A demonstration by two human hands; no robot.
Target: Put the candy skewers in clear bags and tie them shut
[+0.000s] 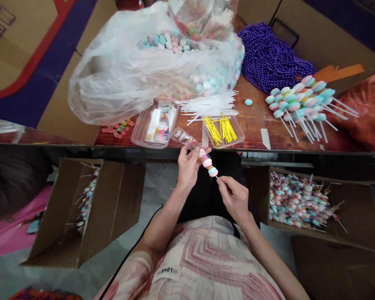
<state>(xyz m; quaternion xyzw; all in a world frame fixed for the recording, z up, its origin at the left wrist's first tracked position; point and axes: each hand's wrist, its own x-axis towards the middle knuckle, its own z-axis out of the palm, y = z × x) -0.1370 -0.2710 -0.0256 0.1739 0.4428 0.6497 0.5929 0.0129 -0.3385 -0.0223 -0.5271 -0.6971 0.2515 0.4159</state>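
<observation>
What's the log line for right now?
left hand: holds clear wrapper, candy skewer partly inside | right hand: pinches stick | yellow ties: in tray

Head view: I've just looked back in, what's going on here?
The left hand holds a clear wrapper over the top of a candy stick, while the right hand pinches the stick's lower end. Its lowest candies look uncovered. On the table, yellow ties sit in a tray, and a pile of bare candy sticks lies off to the right. Below, a box holds many more, apparently wrapped.
</observation>
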